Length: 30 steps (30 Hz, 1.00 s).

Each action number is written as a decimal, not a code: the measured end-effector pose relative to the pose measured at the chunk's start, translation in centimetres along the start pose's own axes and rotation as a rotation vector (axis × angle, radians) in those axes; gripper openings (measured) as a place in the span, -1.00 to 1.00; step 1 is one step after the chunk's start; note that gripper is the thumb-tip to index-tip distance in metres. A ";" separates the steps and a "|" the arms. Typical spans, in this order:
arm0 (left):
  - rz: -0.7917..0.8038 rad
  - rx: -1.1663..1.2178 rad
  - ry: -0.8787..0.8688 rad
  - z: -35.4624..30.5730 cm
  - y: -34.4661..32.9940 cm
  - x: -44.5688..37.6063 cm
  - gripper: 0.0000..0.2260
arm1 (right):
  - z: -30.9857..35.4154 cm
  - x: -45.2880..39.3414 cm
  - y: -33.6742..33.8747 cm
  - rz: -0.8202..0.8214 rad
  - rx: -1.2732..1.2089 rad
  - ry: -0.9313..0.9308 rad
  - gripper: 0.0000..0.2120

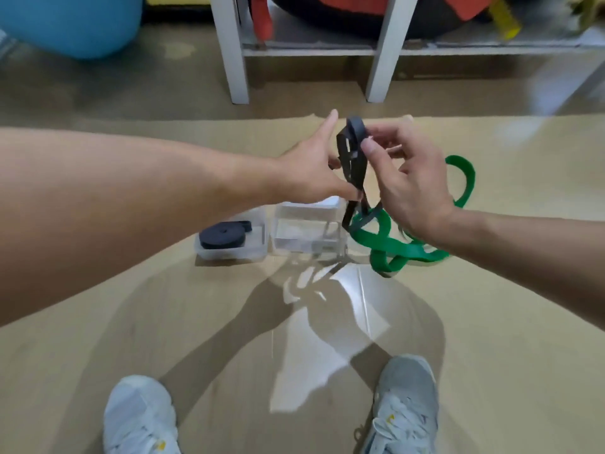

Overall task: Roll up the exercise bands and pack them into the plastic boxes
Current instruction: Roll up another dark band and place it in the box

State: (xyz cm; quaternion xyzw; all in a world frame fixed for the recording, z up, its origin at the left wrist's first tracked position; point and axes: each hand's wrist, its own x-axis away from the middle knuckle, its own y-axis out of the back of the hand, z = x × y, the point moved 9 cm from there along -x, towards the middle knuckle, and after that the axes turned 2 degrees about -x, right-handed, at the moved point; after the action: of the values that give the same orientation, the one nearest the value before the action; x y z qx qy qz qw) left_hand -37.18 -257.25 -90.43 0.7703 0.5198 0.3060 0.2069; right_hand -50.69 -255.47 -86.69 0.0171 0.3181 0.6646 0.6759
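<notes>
A thin black band (352, 149) hangs in the air between my hands, its lower end trailing down toward the floor. My right hand (412, 188) pinches its top loop between thumb and fingers. My left hand (311, 172) pinches the band lower down with the thumb, its forefinger straight. A rolled black band (222, 235) lies in the left clear plastic box (258, 231). Right of it stands a second clear plastic box (307, 231) with nothing visible inside. A loose green band (389, 244) lies tangled on the floor to the right.
Cardboard sheeting (163, 322) covers the floor under the boxes. My two grey shoes (140, 417) are at the bottom. A white shelf frame (232, 54) stands behind, with a blue ball (75, 24) at the far left.
</notes>
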 end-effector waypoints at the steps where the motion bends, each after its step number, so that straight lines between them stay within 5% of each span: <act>1: -0.032 0.031 -0.021 -0.8 0.7 0.7 0.06 | 1.7 -0.5 0.4 -0.013 -0.023 0.021 -0.89; 5: -0.304 0.096 -0.119 -3.3 5.1 4.0 -0.78 | 8.3 -1.8 -0.8 0.107 -0.129 0.123 -0.89; 7: -0.391 0.162 -0.073 -3.1 7.2 5.7 -0.97 | 10.6 -1.9 -1.0 0.108 -0.177 0.141 -0.84; 12: -0.315 0.383 -0.062 -2.5 10.0 10.0 -0.80 | 10.8 -1.6 -1.1 0.005 -0.118 -0.076 -0.71; 14: -0.307 0.483 -0.076 -2.6 11.3 12.0 -0.81 | 9.3 -1.0 -3.7 0.263 -0.125 -0.301 -0.53; 17: -0.341 0.678 -0.110 -2.8 13.5 14.5 -0.86 | 9.0 4.1 -8.9 0.936 -0.226 -0.537 -0.43; 20: -0.406 0.818 -0.065 -0.9 14.9 16.4 -0.87 | 10.1 9.8 -12.0 1.352 -0.392 -0.590 -0.68; 22: -0.443 0.801 -0.006 1.5 15.3 17.2 -0.87 | 10.1 12.5 -13.1 1.486 -0.431 -0.619 -0.81; 25: -0.488 0.627 0.117 6.8 15.8 17.5 -0.87 | 8.7 14.8 -12.5 1.687 -0.379 -0.790 -0.40; 28: -0.503 0.477 0.299 13.0 16.1 17.7 -0.84 | 6.5 13.6 -10.5 1.685 -0.311 -0.911 -0.13; 30: -0.523 0.400 0.394 16.1 16.6 18.2 -0.84 | 4.7 12.9 -9.5 1.641 -0.173 -0.905 -0.22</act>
State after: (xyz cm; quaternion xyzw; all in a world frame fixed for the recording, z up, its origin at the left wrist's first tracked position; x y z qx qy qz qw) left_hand -10.03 -246.59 -86.91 0.5631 0.7782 0.2775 0.0197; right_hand -41.21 -242.94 -92.40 0.4423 -0.1366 0.8847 0.0544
